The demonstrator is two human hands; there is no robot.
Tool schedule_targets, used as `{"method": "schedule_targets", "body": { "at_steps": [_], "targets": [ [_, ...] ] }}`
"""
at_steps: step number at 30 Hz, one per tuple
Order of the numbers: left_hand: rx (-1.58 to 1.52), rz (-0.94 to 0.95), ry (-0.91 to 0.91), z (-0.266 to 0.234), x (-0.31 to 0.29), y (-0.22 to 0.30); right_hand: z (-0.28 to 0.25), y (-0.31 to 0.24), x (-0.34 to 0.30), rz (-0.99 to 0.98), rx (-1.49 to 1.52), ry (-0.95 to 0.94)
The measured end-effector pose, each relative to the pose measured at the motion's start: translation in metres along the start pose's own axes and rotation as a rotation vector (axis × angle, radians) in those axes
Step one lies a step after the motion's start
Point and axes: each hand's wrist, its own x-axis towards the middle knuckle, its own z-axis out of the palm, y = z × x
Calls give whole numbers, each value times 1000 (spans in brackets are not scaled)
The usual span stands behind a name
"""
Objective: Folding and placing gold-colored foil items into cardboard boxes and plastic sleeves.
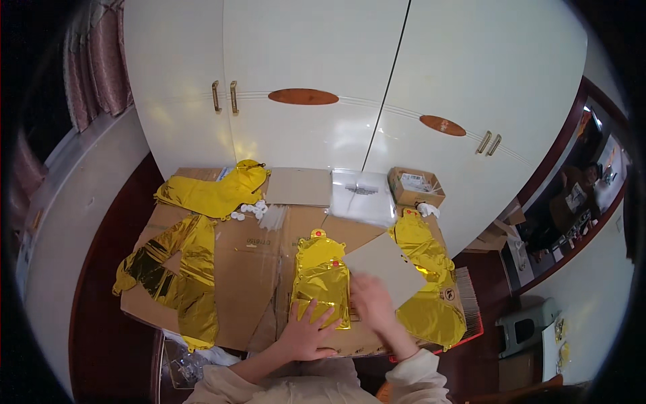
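Observation:
A folded gold foil balloon lies flat on the brown cardboard sheet in front of me. My left hand rests open on the balloon's near edge, fingers spread on the foil. My right hand is blurred, just right of the balloon, over the corner of a grey card. I cannot tell whether it holds the card.
More gold foil balloons lie at the left, back left and right. Small white caps, a clear plastic bag and a small open box sit at the back, before white cabinet doors.

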Motion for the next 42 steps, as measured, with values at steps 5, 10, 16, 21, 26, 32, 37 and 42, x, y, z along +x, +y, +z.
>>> {"method": "schedule_targets", "body": {
  "at_steps": [5,10,16,21,26,32,37,42],
  "targets": [
    [63,-13,-107,-8,2,2,46,-25,0,-69,-30,-171],
    [19,0,17,-5,1,1,58,-11,-3,55,-46,-98],
    [2,2,36,-6,1,1,58,-6,11,32,-194,-68],
    [17,-9,24,-6,1,3,62,0,28,11,-319,-26],
    [31,-12,2,-6,0,1,59,-12,58,-28,-250,38],
    [14,10,27,-1,0,-1,97,-15,110,218,-20,-71],
    [49,2,-6,-6,0,1,112,-11,138,420,55,-327],
    [46,-1,-13,-7,0,0,121,-8,139,447,130,-332]
  ]
}}
